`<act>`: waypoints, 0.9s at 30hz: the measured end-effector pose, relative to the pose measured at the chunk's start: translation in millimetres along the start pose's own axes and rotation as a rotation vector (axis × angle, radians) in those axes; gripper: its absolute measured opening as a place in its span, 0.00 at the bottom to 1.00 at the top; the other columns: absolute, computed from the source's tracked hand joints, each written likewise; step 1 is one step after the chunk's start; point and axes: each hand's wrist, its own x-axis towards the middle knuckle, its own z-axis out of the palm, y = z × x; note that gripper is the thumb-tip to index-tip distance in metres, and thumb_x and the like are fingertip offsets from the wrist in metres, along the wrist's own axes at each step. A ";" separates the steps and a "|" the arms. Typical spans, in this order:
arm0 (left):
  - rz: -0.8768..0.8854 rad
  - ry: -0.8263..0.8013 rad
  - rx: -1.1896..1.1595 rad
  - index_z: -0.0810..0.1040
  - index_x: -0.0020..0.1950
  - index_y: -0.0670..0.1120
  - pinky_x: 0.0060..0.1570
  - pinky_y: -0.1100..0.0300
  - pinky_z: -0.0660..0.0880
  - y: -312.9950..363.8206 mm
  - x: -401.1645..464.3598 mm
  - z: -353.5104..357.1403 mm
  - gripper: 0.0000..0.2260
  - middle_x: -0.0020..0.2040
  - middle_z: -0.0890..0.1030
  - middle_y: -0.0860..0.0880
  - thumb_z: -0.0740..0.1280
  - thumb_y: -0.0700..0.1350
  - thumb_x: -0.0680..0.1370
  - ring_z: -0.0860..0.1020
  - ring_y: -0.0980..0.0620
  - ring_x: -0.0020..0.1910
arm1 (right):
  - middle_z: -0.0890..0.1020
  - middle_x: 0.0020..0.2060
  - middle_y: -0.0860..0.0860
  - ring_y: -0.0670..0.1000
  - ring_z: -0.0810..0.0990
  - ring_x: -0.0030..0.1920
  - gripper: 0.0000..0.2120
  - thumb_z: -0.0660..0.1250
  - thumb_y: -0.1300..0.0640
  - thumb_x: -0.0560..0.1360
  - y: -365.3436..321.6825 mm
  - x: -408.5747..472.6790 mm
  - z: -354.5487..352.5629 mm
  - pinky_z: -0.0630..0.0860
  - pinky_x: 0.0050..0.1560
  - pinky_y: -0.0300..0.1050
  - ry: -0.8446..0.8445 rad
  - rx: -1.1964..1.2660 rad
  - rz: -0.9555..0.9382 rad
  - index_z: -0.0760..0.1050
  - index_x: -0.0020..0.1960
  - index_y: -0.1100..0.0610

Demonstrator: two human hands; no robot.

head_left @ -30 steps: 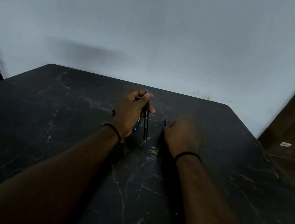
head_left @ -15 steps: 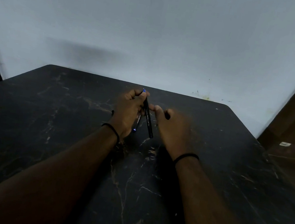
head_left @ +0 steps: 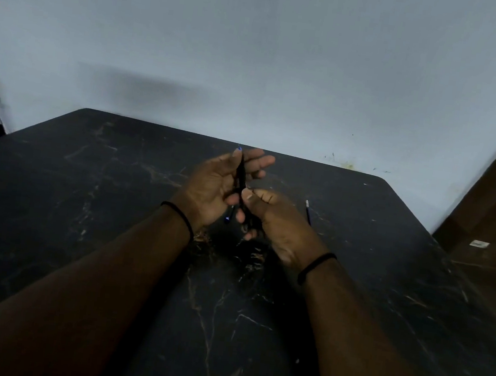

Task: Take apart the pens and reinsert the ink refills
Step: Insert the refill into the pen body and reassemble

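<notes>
From the head camera, both hands meet over the dark marbled table (head_left: 79, 229). The left hand (head_left: 212, 186) lies palm up, its thumb pressing a black pen (head_left: 241, 174) against half-open fingers. The right hand (head_left: 271, 218) pinches the pen's lower part between thumb and curled fingers. A second, blue-tipped pen (head_left: 228, 216) seems tucked under the left palm. An ink refill (head_left: 308, 211) lies on the table, right of the hands.

Both hands meet above the middle of the worktop (head_left: 83, 199), the left hand (head_left: 219, 181) and right hand (head_left: 271, 218) holding a pen (head_left: 242, 176) between them. A refill (head_left: 308, 212) lies on the worktop just right of the right hand.
</notes>
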 end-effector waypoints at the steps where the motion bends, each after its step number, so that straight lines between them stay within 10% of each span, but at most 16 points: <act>1: -0.002 0.007 0.001 0.77 0.58 0.42 0.25 0.64 0.70 0.5 -0.3 -0.5 0.12 0.55 0.85 0.45 0.57 0.46 0.83 0.83 0.52 0.50 | 0.77 0.27 0.47 0.45 0.72 0.28 0.15 0.57 0.55 0.84 -0.5 -0.3 -0.5 0.72 0.28 0.37 -0.012 0.006 0.011 0.79 0.46 0.57; 6: 0.016 0.163 0.045 0.77 0.46 0.43 0.28 0.59 0.77 2.1 0.2 0.3 0.08 0.42 0.87 0.45 0.62 0.43 0.81 0.85 0.50 0.39 | 0.78 0.25 0.47 0.44 0.72 0.24 0.16 0.61 0.55 0.83 4.4 2.1 -3.3 0.70 0.27 0.37 0.149 -0.165 -0.040 0.78 0.39 0.55; 13: 0.090 0.231 0.121 0.81 0.45 0.44 0.59 0.46 0.74 -0.7 0.6 -0.5 0.03 0.43 0.87 0.45 0.69 0.43 0.76 0.85 0.49 0.47 | 0.78 0.28 0.46 0.43 0.74 0.29 0.16 0.77 0.48 0.68 7.0 1.4 0.3 0.67 0.30 0.41 0.507 -0.670 -0.181 0.71 0.33 0.50; 19: 0.073 0.167 0.062 0.82 0.48 0.41 0.48 0.50 0.79 1.4 -2.3 3.0 0.06 0.49 0.86 0.43 0.69 0.43 0.76 0.85 0.47 0.49 | 0.83 0.44 0.49 0.46 0.80 0.42 0.11 0.68 0.44 0.77 -9.7 -6.1 9.6 0.75 0.40 0.42 0.365 -0.323 -0.062 0.76 0.52 0.52; 23: 0.030 0.166 0.112 0.81 0.47 0.43 0.27 0.61 0.70 0.0 -0.7 3.5 0.08 0.53 0.85 0.42 0.68 0.47 0.76 0.79 0.43 0.52 | 0.86 0.42 0.58 0.52 0.80 0.39 0.16 0.61 0.56 0.83 -12.7 -6.2 11.7 0.76 0.44 0.46 0.345 -0.242 -0.090 0.83 0.46 0.62; 27: 0.007 0.112 0.049 0.81 0.49 0.41 0.40 0.59 0.79 -0.8 1.0 1.9 0.10 0.54 0.84 0.40 0.69 0.47 0.73 0.83 0.45 0.56 | 0.83 0.35 0.59 0.48 0.78 0.31 0.04 0.72 0.64 0.75 -12.0 -6.1 8.9 0.76 0.35 0.37 0.324 0.061 -0.103 0.79 0.43 0.63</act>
